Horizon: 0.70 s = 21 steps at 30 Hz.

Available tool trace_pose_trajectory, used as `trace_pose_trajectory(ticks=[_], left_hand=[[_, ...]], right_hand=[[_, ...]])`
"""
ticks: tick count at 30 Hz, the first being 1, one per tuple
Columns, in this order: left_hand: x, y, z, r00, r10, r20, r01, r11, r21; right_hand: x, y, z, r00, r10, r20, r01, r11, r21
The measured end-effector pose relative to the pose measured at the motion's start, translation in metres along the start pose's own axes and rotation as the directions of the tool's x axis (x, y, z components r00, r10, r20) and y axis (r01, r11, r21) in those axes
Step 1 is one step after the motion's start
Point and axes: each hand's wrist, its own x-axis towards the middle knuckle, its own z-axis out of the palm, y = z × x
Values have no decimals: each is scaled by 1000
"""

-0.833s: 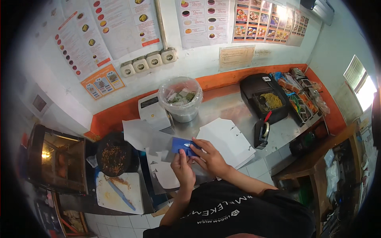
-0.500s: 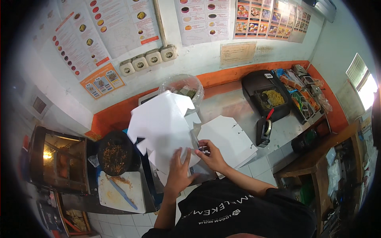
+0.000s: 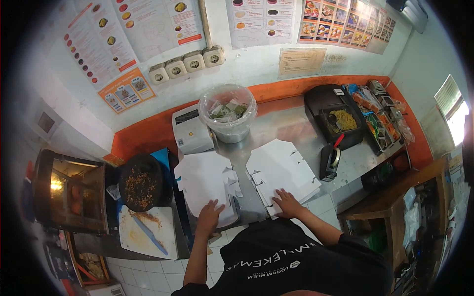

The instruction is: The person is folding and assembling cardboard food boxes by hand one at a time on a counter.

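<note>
Now tub (image 3: 228, 118) w/ packets; hands flat, box stacks (image 3: 207, 185)

Your left hand (image 3: 210, 217) and right hand (image 3: 288, 203) each press a stack of flat white boxes (image 3: 205, 185), (image 3: 281, 172), with a bare steel strip (image 3: 245, 190) free between them. Ahead, a plastic tub (image 3: 228, 113) and printer (image 3: 191, 130) block the wall. A tape dispenser (image 3: 330, 160) crowds your right; a pan (image 3: 140, 182) your left.
</note>
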Motion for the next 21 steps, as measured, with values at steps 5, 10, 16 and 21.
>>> trace_pose_trajectory(ticks=[5,10,16,21], left_hand=[[5,9,-3,994,106,14,-98,952,-289],[-8,7,-29,982,-116,147,148,962,-230],[-15,-4,16,951,11,308,13,997,-79],[-26,-10,28,975,81,207,-18,957,-291]], right_hand=[[-15,31,13,998,-70,-3,70,996,-59],[3,49,1,986,-58,155,44,995,92],[8,51,-7,982,-89,167,59,983,176],[15,57,-2,994,-95,51,80,967,240]])
